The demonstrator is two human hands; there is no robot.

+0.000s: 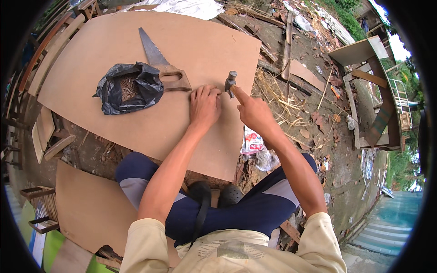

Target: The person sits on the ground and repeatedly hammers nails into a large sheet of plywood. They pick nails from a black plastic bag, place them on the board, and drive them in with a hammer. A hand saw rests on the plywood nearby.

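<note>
My right hand [256, 114] grips a hammer [231, 82], its metal head raised near the right edge of a large brown board [104, 41]. The index finger stretches along toward the hammer head. My left hand [205, 107] rests on the board just left of the hammer, fingers bent and drawn together; what they pinch, if anything, is too small to make out. To the left lies a handsaw [172, 78] with a wooden handle. An opened black plastic bag [109, 93] beside it holds a heap of thin nails [129, 88].
A second brown board [86, 195] lies at the lower left, by a wooden rack [43, 209]. Wood strips [287, 45], straw and leaves litter the ground at right. A wooden frame [380, 82] stands farther right. A plastic packet [253, 141] lies by the board's edge.
</note>
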